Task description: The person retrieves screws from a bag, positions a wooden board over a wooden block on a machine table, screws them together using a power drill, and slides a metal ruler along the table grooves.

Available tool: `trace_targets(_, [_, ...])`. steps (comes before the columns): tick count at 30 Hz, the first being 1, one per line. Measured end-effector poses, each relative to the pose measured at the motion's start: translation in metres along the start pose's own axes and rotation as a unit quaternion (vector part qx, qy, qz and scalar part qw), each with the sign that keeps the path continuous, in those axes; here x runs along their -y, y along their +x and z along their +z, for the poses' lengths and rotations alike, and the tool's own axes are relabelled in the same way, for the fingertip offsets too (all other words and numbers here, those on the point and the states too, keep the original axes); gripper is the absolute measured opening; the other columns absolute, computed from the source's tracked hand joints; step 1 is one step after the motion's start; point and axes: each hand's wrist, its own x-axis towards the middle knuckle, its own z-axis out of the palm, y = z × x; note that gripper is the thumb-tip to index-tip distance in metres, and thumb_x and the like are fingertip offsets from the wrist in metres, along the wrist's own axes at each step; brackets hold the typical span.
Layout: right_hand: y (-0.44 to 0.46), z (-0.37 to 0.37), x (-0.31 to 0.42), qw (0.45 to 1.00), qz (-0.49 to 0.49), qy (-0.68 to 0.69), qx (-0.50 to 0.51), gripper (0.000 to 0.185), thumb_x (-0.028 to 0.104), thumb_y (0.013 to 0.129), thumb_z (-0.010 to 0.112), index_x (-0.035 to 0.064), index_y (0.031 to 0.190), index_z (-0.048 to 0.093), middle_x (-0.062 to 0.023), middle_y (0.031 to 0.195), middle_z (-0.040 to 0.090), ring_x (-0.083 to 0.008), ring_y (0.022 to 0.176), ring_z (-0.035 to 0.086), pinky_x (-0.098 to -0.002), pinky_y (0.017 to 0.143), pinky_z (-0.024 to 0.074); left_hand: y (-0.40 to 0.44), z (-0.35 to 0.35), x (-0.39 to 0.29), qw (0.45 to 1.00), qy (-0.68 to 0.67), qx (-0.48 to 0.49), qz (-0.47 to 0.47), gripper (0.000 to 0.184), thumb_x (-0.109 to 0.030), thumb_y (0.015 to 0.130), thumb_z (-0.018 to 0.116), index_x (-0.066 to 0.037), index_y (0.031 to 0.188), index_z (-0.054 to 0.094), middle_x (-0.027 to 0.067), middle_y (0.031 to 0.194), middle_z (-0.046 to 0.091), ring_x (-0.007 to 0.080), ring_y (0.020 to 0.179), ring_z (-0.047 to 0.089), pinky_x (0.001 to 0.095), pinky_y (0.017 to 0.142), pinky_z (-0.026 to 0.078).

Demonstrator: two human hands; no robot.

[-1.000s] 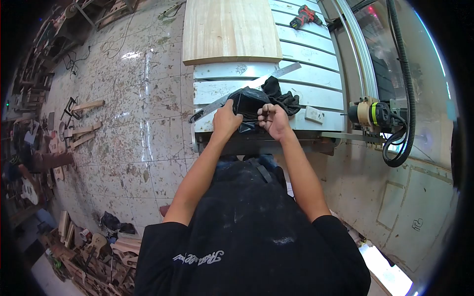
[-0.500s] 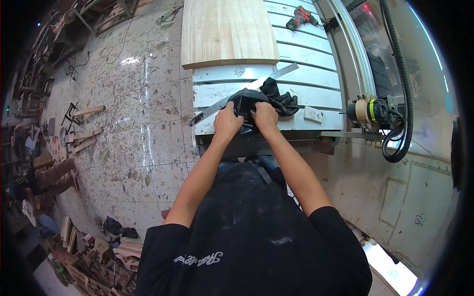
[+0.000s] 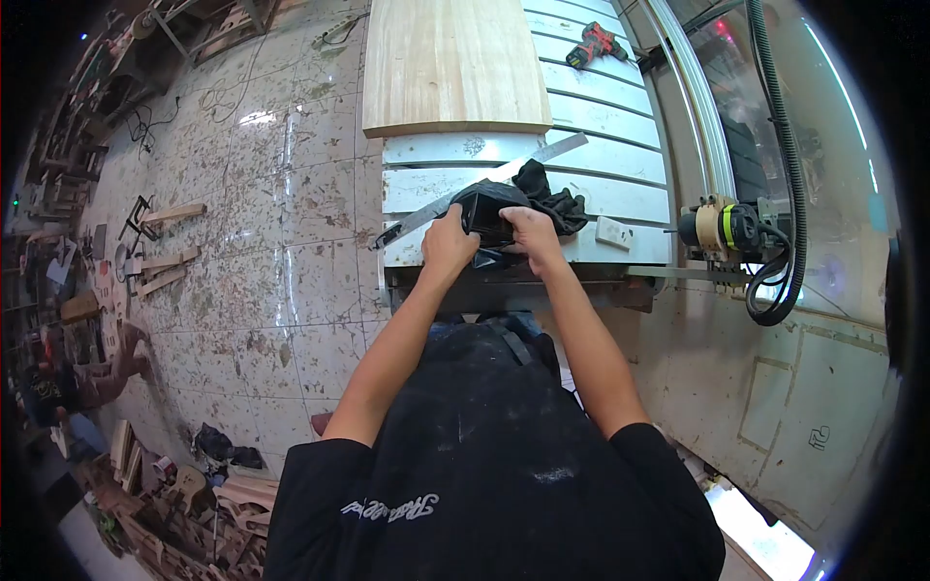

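1. Here, a black plastic bundle (image 3: 492,211) sits between the two hands at the near edge of a white slatted table (image 3: 620,172), its glossy surface creased; its exact shape is hard to make out among the dark folds
2. The left hand (image 3: 449,242) grasps the bundle's left side, fingers bent around the plastic and the thumb toward the middle
3. The right hand (image 3: 531,234) is at the bundle's right side, fingers bent and reaching over its edge; whether they pinch the plastic I cannot tell
4. Just beyond the right hand lies a crumpled black cloth (image 3: 556,203), close against the bundle
5. A metal ruler (image 3: 564,147) lies diagonally across the table, running past the far side of the bundle
6. To the right of the cloth, near the table's edge, rests a small white block (image 3: 614,232)
7. Farther away, a broad wooden board (image 3: 455,63) lies flat on the table, with a red and black drill (image 3: 595,45) to its right
8. Beside the table on the right stands a machine head (image 3: 722,228) with a yellow-green band, a black ribbed hose (image 3: 796,174) looping down next to it
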Motion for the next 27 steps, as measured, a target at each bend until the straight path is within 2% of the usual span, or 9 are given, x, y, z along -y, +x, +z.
trace_targets(1, [-0.009, -0.004, 0.009, 0.953, 0.163, 0.246, 0.064, 0.018, 0.025, 0.091, 0.070, 0.0076, 0.093, 0.068, 0.0041, 0.064, 0.050, -0.0078, 0.052, 0.046, -0.0225, 0.047, 0.0372, 0.001, 0.000, 0.000, 1.000, -0.001, 0.000, -0.001, 0.046, -0.023, 0.072, 0.071, -0.001, 0.111, 0.059, 0.0327, 0.096, 0.068, 0.0489, 0.096, 0.066, 0.0537, 0.086, 0.052])
trace_targets(3, [-0.019, -0.004, 0.013, 0.935, 0.170, 0.304, 0.066, 0.015, 0.025, 0.096, 0.065, 0.0104, 0.100, 0.065, 0.0103, 0.064, 0.036, -0.0007, 0.053, 0.033, -0.0166, 0.045, 0.0261, 0.001, 0.002, 0.000, 1.000, 0.003, -0.004, 0.004, 0.043, -0.021, 0.073, 0.070, -0.002, 0.109, 0.059, 0.0308, 0.093, 0.068, 0.0483, 0.094, 0.066, 0.0540, 0.085, 0.052])
trace_targets(8, [-0.018, -0.010, -0.005, 0.831, 0.221, 0.498, 0.115, 0.017, 0.023, 0.095, 0.061, 0.0079, 0.101, 0.065, 0.0048, 0.072, 0.050, -0.0073, 0.062, 0.048, -0.0202, 0.051, 0.0387, 0.001, 0.005, 0.000, 1.000, 0.012, -0.003, 0.008, 0.040, -0.020, 0.074, 0.069, -0.003, 0.108, 0.058, 0.0288, 0.092, 0.069, 0.0477, 0.093, 0.066, 0.0545, 0.084, 0.052])
trace_targets(12, [-0.020, -0.010, 0.032, 0.837, 0.222, 0.497, 0.054, 0.021, 0.024, 0.100, 0.048, 0.0083, 0.096, 0.062, -0.0057, 0.085, 0.065, -0.0179, 0.076, 0.063, -0.0289, 0.066, 0.0537, -0.001, 0.004, -0.001, 0.999, 0.021, -0.024, 0.015, 0.042, -0.021, 0.074, 0.069, -0.004, 0.112, 0.058, 0.0290, 0.093, 0.068, 0.0479, 0.092, 0.066, 0.0554, 0.083, 0.052])
trace_targets(15, [0.019, -0.012, 0.044, 0.861, 0.185, 0.472, 0.030, 0.022, 0.025, 0.101, 0.049, 0.0066, 0.096, 0.059, -0.0052, 0.084, 0.062, -0.0158, 0.070, 0.062, -0.0273, 0.059, 0.0514, -0.003, 0.006, 0.000, 0.999, 0.025, -0.025, 0.016, 0.045, -0.021, 0.075, 0.068, -0.005, 0.116, 0.057, 0.0292, 0.092, 0.068, 0.0488, 0.091, 0.066, 0.0565, 0.082, 0.052])
trace_targets(17, [0.054, -0.008, 0.069, 0.902, 0.161, 0.399, 0.028, 0.021, 0.025, 0.101, 0.049, 0.0080, 0.093, 0.057, -0.0008, 0.074, 0.053, -0.0104, 0.062, 0.051, -0.0237, 0.052, 0.0405, -0.003, 0.008, 0.000, 0.998, 0.026, -0.039, 0.033, 0.044, -0.021, 0.075, 0.069, -0.005, 0.115, 0.057, 0.0293, 0.092, 0.068, 0.0493, 0.091, 0.066, 0.0569, 0.081, 0.052])
trace_targets(21, [0.160, 0.009, 0.089, 0.997, -0.055, -0.037, -0.032, 0.019, 0.020, 0.094, 0.052, 0.0050, 0.091, 0.063, -0.0054, 0.078, 0.060, -0.0169, 0.068, 0.058, -0.0334, 0.060, 0.0464, -0.007, 0.006, -0.006, 0.999, 0.034, -0.027, 0.019, 0.040, -0.021, 0.078, 0.069, -0.004, 0.112, 0.057, 0.0276, 0.093, 0.068, 0.0486, 0.091, 0.065, 0.0568, 0.080, 0.051])
trace_targets(25, [0.223, 0.033, 0.111, 0.880, -0.325, -0.303, -0.166, 0.024, 0.018, 0.094, 0.053, 0.0048, 0.107, 0.068, -0.0211, 0.103, 0.067, -0.0422, 0.092, 0.063, -0.0446, 0.083, 0.0507, -0.009, 0.006, -0.008, 0.999, 0.036, -0.016, 0.016, 0.037, -0.022, 0.078, 0.071, -0.004, 0.105, 0.054, 0.0263, 0.090, 0.068, 0.0471, 0.090, 0.065, 0.0564, 0.078, 0.050])
trace_targets(27, [0.217, 0.043, 0.100, 0.865, -0.287, -0.394, -0.120, 0.030, 0.019, 0.095, 0.052, 0.0068, 0.121, 0.063, -0.0187, 0.125, 0.062, -0.0411, 0.115, 0.058, -0.0485, 0.094, 0.0476, -0.009, 0.009, -0.003, 0.999, 0.043, -0.017, 0.023, 0.036, -0.022, 0.078, 0.072, -0.003, 0.102, 0.054, 0.0267, 0.089, 0.067, 0.0472, 0.089, 0.065, 0.0561, 0.077, 0.050])
